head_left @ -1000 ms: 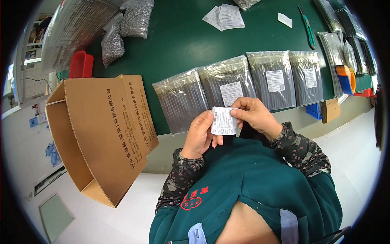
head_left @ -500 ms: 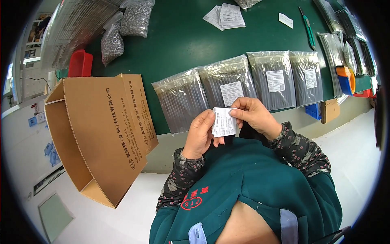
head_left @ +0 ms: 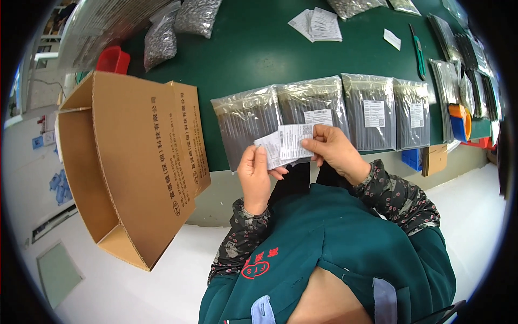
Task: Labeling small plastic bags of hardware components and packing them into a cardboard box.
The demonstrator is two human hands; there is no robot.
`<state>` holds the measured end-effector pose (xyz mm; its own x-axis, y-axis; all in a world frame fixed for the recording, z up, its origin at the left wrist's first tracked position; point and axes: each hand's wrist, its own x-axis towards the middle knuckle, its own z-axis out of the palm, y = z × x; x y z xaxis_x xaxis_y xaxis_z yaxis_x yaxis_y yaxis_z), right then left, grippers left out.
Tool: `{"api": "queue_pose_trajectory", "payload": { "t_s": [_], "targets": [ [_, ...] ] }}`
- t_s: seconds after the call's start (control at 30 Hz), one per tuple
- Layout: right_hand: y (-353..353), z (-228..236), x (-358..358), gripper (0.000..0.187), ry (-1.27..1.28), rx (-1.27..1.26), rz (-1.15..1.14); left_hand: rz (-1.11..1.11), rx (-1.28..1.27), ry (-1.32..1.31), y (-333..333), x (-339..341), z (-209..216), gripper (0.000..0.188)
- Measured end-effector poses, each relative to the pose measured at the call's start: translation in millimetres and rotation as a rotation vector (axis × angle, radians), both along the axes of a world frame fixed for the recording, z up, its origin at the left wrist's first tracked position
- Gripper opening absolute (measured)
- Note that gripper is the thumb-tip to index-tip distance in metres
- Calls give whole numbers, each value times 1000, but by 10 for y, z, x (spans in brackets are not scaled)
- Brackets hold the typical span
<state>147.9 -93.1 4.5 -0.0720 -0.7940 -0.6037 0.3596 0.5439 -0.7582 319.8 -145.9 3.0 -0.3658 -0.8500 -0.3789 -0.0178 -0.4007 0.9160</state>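
Slips of printed white paper fan out between the two hands, overlapping in view the near parts of the two leftmost clear bags. The left hand has its fingers closed on the left-hand slips; the right hand pinches the uppermost slip near its right edge, thumb on top. Four such bags lie in a row on the green bench, three bearing white labels. An open carton stands to their left; beyond them lie loose slips and a green cutter.
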Motion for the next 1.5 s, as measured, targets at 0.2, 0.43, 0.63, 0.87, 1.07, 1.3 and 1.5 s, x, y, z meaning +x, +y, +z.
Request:
{"api": "queue_pose_trajectory", "payload": {
  "t_s": [0.2,0.43,0.63,0.87,1.07,1.3,1.5],
  "targets": [
    [-427,-24,-169,24,507,-159,232,265,7,-65,113,507,-85,23],
    [-831,53,69,25,807,-384,486,472,88,-89,453,918,-226,23],
    [-936,120,257,24,473,-83,468,492,120,-20,577,960,-263,24],
    [-818,-186,183,20,532,-175,483,490,121,-30,599,985,-325,25],
    [-648,-209,343,20,69,163,172,485,158,-21,553,951,-347,25],
    [-227,-77,460,31,186,0,648,458,146,-46,481,1013,-377,25],
    [-427,-154,603,48,1080,-354,327,420,143,-62,435,953,-394,25]
  ]
}}
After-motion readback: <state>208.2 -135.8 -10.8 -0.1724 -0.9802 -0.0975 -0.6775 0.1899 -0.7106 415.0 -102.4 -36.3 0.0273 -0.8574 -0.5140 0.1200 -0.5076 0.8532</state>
